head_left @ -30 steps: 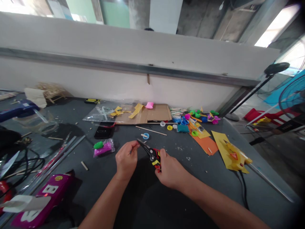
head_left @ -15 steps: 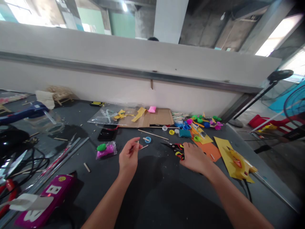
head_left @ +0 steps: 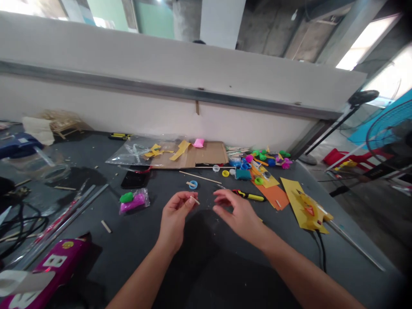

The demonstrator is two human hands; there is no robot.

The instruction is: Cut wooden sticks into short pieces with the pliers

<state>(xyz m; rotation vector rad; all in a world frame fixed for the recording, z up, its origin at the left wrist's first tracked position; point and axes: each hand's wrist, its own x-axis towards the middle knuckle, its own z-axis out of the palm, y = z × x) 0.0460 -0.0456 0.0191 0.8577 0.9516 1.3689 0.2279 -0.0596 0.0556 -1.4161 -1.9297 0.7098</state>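
Between the thumb and fingers of my left hand (head_left: 176,216) is a short wooden stick (head_left: 195,200), its end poking out toward the right. My right hand (head_left: 236,214) hovers to its right, fingers curved and apart, holding nothing. Behind and partly under the right hand lie pliers, mostly hidden, and a yellow-and-black utility knife (head_left: 254,196). A blue ring-shaped lid (head_left: 193,185) with a small stick piece lies just beyond my left hand. Farther back a long thin wooden stick (head_left: 201,177) lies across the tabletop.
A yellow glue gun (head_left: 312,214) rests on yellow paper at right. Colourful clay pieces and lids lie at the back right, near orange paper (head_left: 273,197). Flattened cardboard (head_left: 210,155) is against the partition. At left are a phone (head_left: 133,179), bagged clay (head_left: 135,201) and a purple power strip (head_left: 54,266).
My right hand has let go of the pliers and moved left toward my left hand. The stick in my left hand has tilted from upright to slanting right. The view has shifted slightly.
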